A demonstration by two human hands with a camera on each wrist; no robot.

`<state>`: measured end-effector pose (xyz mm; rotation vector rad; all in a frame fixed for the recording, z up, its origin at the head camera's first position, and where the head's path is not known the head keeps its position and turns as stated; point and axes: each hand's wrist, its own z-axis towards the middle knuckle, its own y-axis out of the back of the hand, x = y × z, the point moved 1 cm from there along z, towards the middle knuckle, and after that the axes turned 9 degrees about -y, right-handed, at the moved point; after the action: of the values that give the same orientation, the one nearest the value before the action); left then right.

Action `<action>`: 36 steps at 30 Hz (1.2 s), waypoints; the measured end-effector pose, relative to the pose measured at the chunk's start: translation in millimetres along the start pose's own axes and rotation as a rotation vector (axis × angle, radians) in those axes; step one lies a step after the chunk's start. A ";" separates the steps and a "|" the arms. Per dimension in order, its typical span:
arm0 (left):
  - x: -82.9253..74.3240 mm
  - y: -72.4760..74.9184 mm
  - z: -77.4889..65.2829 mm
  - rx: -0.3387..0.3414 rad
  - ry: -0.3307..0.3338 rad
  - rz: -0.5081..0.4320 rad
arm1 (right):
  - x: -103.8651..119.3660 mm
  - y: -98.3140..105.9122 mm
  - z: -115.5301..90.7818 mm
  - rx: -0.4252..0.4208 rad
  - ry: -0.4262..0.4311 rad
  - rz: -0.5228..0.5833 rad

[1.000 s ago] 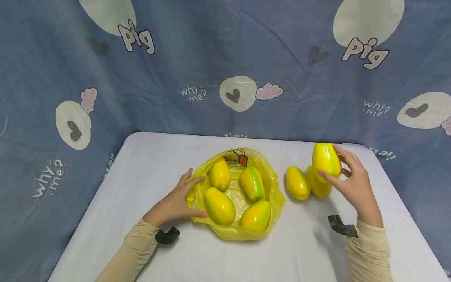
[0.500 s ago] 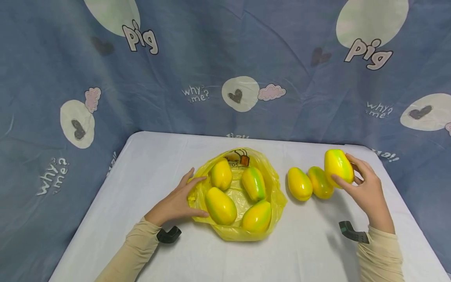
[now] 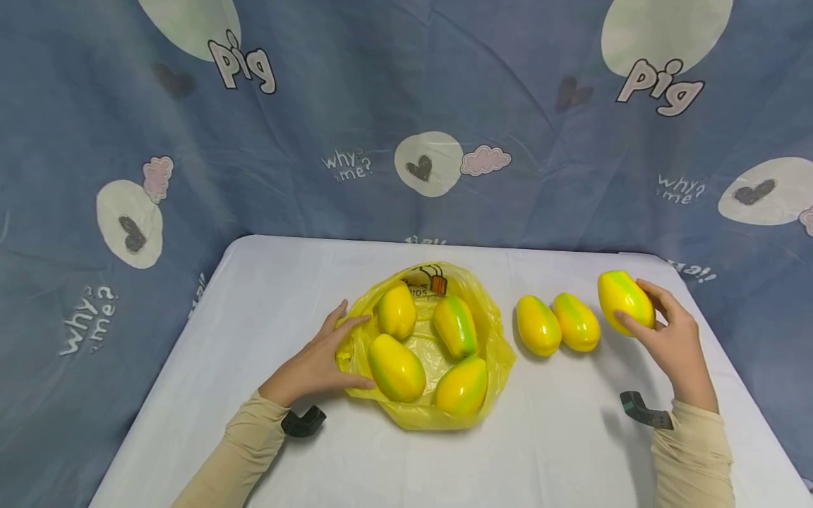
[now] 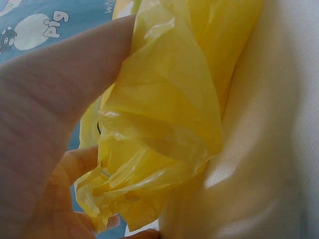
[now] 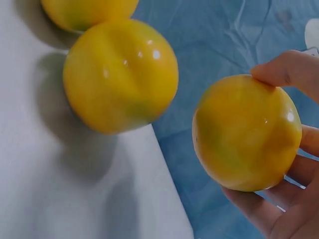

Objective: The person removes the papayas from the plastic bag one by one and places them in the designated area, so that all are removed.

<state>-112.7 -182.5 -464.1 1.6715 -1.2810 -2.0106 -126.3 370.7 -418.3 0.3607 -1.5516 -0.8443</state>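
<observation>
In the head view my left hand [image 3: 317, 360] holds the left rim of a yellow plastic bag [image 3: 438, 418], thumb and index finger spread over its edge. The left wrist view shows the crumpled film [image 4: 164, 99] bunched between thumb and fingers. Inside the wide mouth lie several yellow-green papayas, among them a front left papaya [image 3: 396, 368] and a back right papaya [image 3: 454, 327]. My right hand [image 3: 675, 342] grips a papaya [image 3: 625, 302] above the table's right side, thumb on one side and fingers on the other. The right wrist view shows this held papaya [image 5: 246, 133] close up.
Two more papayas, a left one [image 3: 538, 325] and a right one [image 3: 576, 322], lie side by side between the bag and my right hand. A white cloth covers the table [image 3: 527, 451]. Behind it hangs a blue printed curtain [image 3: 305, 204].
My right hand has moved to the right and slightly toward me with the held papaya, uncovering the right one of the two on the table. The left hand and bag have stayed put.
</observation>
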 end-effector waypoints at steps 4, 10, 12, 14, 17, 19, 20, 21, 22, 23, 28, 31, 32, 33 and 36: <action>1.4 -0.2 0.8 0.000 0.001 -0.002 | -6.4 -1.4 4.2 0.046 -0.020 -0.012; 1.2 0.2 1.3 0.004 0.005 -0.006 | -16.2 -4.0 9.3 0.128 -0.023 -0.016; 1.3 0.3 1.2 0.003 0.004 -0.002 | -18.7 -4.8 10.5 0.141 -0.029 -0.019; 1.3 0.4 1.2 0.001 0.005 0.003 | -21.1 -5.2 11.4 0.155 -0.036 -0.024; 1.1 0.0 1.0 -0.001 0.005 0.009 | -24.7 -5.3 12.4 0.194 -0.043 -0.045; 0.9 -0.1 1.0 -0.002 0.005 0.012 | -26.2 -5.6 13.0 0.221 -0.044 -0.054; 0.9 -0.1 1.0 -0.003 0.004 0.014 | -26.5 -5.9 13.5 0.234 -0.044 -0.057; 1.0 -0.2 0.9 -0.005 0.004 0.014 | -26.7 -6.1 13.9 0.243 -0.043 -0.061; 0.9 -0.1 1.1 -0.004 0.003 0.014 | -27.0 -6.3 14.0 0.250 -0.044 -0.061; 1.2 -0.2 1.2 -0.004 0.001 0.016 | -27.3 -6.4 14.1 0.253 -0.045 -0.062; 1.3 0.0 1.1 -0.006 0.000 0.008 | -28.8 -7.9 15.9 0.260 -0.047 -0.067; 0.6 0.4 1.3 -0.005 0.000 -0.001 | -30.0 -10.1 16.3 0.269 -0.048 -0.075; 0.3 0.5 1.4 -0.005 0.001 -0.004 | -30.1 -10.8 16.3 0.272 -0.047 -0.079; 0.0 0.6 1.5 -0.003 0.002 -0.005 | -30.0 -11.6 16.1 0.276 -0.044 -0.082; -0.8 0.8 1.6 0.002 0.005 -0.007 | -29.4 -13.5 15.0 0.286 -0.039 -0.096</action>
<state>-114.1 -181.7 -463.1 1.6833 -1.2770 -2.0085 -138.6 385.6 -448.3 0.6332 -1.7068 -0.7064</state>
